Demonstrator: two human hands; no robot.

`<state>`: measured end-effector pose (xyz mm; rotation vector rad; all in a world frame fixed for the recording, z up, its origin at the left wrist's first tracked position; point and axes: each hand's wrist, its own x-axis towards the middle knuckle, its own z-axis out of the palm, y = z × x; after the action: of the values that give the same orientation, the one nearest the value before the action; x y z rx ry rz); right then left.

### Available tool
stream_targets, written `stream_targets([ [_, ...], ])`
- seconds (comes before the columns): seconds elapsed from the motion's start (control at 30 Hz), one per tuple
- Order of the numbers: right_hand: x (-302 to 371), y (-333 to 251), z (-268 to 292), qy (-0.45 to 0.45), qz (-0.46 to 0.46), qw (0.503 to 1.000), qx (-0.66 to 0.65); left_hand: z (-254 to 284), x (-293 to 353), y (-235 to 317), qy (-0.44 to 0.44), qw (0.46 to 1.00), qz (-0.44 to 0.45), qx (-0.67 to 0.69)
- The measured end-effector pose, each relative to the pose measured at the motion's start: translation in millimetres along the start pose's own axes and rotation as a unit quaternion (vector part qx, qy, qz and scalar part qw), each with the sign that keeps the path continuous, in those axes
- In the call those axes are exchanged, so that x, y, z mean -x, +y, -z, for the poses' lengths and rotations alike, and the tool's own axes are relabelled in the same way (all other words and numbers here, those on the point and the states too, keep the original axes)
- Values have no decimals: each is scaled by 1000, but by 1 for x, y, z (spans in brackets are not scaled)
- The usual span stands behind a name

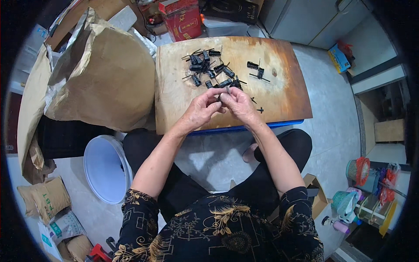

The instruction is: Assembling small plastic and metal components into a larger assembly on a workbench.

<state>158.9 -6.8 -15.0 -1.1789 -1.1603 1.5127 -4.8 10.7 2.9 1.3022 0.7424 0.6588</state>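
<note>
My left hand [204, 108] and my right hand [239, 106] meet over the near edge of a wooden board [281, 89]. Between their pinched fingertips is a small dark part [219, 98], mostly covered by the fingers. Just beyond my hands lies a loose pile of black plastic parts [200, 61] with thin rods sticking out. Two similar black parts [260, 73] sit apart to the right. A little cross-shaped black piece [260, 110] rests on the board beside my right hand.
A big brown paper sack [102, 78] stands against the board's left side. Near my left leg is a white bucket [104, 170]. At the back are a red box [181, 22] and a clear plastic bin [224, 27]. Baskets and bags [362, 187] crowd the right side.
</note>
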Motion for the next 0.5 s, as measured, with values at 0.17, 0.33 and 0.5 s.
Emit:
stream_targets([
  [0.17,15,-20,-9,-2,-80,986,-146,0,-3,5,86,996,7,1],
  [0.33,15,-18,-17,5,-95,985,-144,-3,-5,3,111,994,11,-19],
  [0.5,11,-16,-19,-5,-102,984,-148,-4,-8,0,121,992,28,-24],
])
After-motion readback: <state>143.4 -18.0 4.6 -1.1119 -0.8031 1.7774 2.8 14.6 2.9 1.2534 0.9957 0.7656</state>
